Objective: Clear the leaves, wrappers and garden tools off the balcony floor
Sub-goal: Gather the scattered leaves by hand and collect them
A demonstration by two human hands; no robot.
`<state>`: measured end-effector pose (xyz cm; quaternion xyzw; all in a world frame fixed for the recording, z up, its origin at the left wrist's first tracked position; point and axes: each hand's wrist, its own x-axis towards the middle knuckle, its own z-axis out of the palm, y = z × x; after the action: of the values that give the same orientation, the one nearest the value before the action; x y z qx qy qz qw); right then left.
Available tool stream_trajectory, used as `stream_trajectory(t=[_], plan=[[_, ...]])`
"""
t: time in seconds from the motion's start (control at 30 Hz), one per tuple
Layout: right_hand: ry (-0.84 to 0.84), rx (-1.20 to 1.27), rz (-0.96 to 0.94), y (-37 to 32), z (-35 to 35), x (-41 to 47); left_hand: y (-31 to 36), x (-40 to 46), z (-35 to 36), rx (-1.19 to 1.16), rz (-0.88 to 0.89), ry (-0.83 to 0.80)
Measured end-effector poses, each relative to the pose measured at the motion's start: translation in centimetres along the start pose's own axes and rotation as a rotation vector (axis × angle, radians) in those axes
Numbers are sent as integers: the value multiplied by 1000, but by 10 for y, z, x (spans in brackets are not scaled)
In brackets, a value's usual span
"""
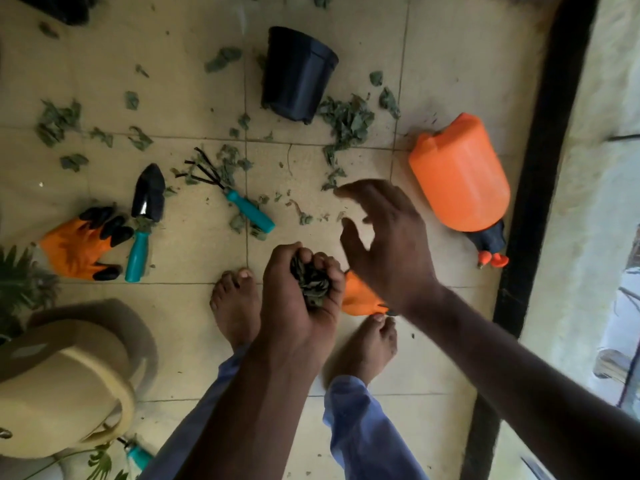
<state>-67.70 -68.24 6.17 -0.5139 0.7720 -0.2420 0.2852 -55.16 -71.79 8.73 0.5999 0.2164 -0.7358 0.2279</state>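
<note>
Person seen from head camera, looking down. Both forearms bare to the lower frame edge; no sleeves in view. Left hand [299,285] and right hand [384,237] bare: no gloves, rings, watch or bands visible. Trousers [360,431] light blue-lavender, loose woven cloth with soft folds, hems ending at the ankles, lower centre of frame. Left foot [235,306] and right foot [367,348] bare, no footwear; toenails short and pale.
</note>
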Motion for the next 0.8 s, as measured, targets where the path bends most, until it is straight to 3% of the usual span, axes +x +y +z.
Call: stream_trajectory(t=[0.17, 0.4, 0.67, 0.8], plan=[[-210, -438, 153, 78, 65, 84, 6, -4, 11, 12, -9, 20], [-177, -507, 276, 102, 115, 139, 13, -2, 13, 55, 1, -23], [-55, -201, 414, 117, 122, 86, 13, -3, 13, 112, 54, -44], [54, -55, 346, 94, 85, 53, 13, -6, 17, 83, -5, -11]])
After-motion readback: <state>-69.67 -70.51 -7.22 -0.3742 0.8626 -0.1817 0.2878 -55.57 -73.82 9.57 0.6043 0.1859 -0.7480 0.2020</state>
